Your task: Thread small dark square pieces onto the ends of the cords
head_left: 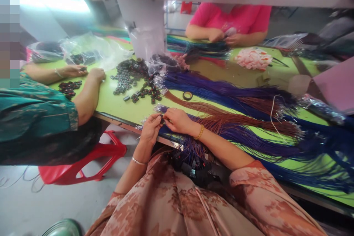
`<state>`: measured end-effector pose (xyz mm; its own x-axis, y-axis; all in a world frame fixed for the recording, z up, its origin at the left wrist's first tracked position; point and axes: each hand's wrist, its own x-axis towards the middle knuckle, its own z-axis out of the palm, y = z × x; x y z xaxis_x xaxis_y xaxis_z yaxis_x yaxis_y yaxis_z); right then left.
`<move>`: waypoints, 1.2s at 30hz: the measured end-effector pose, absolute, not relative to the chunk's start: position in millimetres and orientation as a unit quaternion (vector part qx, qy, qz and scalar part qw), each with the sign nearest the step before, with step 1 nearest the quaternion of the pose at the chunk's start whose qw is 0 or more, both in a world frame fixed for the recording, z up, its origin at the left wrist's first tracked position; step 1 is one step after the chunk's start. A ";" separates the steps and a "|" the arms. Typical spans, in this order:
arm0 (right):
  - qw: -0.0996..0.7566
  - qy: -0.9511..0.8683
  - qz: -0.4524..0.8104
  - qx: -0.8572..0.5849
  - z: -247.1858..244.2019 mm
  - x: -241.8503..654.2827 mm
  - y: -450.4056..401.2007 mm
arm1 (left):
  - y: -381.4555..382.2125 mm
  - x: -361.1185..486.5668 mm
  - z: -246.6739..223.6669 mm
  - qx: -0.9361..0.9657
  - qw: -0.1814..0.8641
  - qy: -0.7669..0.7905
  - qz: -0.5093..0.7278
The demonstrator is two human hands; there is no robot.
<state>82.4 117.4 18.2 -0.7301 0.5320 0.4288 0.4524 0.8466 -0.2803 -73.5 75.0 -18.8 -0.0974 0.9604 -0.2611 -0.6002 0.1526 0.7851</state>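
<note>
Just above the near edge of the lime-green counter (pixel 116 108), a small black piece (pixel 162 118) is sitting between the pinched fingertips of the left hand (pixel 151 129). The right hand (pixel 177 120) is meeting it with fingers drawn narrow; what they are gripping, I cannot tell. Just beyond, a long bundle of thin brown wires (pixel 190 104) is running rightward past a round roll of black tape (pixel 187 99). Farther left, loose black plastic blocks (pixel 145 92) are lying near a co-worker in green sleeves (pixel 41 112).
</note>
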 end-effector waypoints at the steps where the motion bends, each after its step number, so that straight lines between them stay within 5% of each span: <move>1: 0.259 -0.921 0.100 -0.272 18.5 83.0 118.1 | 75.4 -73.7 -18.7 0.216 0.633 0.415 0.617; 17: 0.263 -0.848 0.231 -0.399 34.0 95.6 145.2 | 79.2 -61.7 -19.9 0.208 0.621 0.408 0.636; 23: 0.082 -0.839 0.127 -0.523 24.1 99.9 190.1 | 85.9 -62.2 -24.9 0.193 0.640 0.387 0.635; 36: 0.009 -0.821 0.089 -0.564 5.0 68.7 199.2 | 85.0 -61.0 -29.4 0.205 0.628 0.390 0.641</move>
<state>68.7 199.2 5.0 -0.3639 0.9275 -0.0855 0.9243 0.3483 -0.1563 -61.0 85.0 -29.4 -0.1266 0.9656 -0.2270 -0.6464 0.0933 0.7573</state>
